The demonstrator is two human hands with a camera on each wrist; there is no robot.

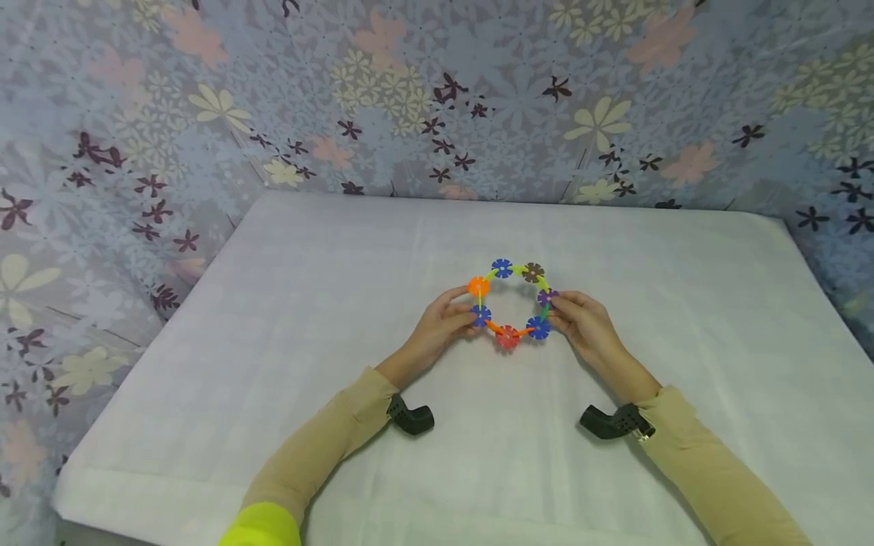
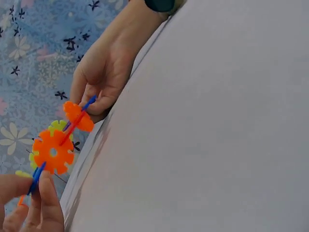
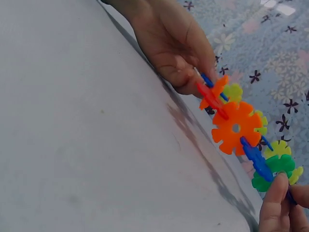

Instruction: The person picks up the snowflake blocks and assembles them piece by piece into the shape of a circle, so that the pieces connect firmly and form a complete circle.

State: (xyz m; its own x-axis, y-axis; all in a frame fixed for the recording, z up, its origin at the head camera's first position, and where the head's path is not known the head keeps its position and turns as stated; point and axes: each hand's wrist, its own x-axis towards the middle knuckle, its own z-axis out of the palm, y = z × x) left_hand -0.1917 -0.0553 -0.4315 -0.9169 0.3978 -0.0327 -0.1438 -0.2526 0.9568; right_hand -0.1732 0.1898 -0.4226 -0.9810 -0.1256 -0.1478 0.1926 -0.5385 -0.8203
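Where the wrist views crop both hands to fingertips and show the ring of snowflake discs (image 1: 508, 303) edge-on, its full circle reads only from the head view: held just above the white table (image 1: 273, 341), centre. Left hand (image 1: 440, 327) pinches the ring's left side, right hand (image 1: 586, 326) its right side. Disc colours at the ring's far edge are hard to make out.

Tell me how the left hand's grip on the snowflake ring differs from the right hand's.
The left hand pinches the ring on its left side, by the orange and blue discs. The right hand pinches the opposite side, by the purple and lower blue discs. Both hold it with fingertips over the white table.
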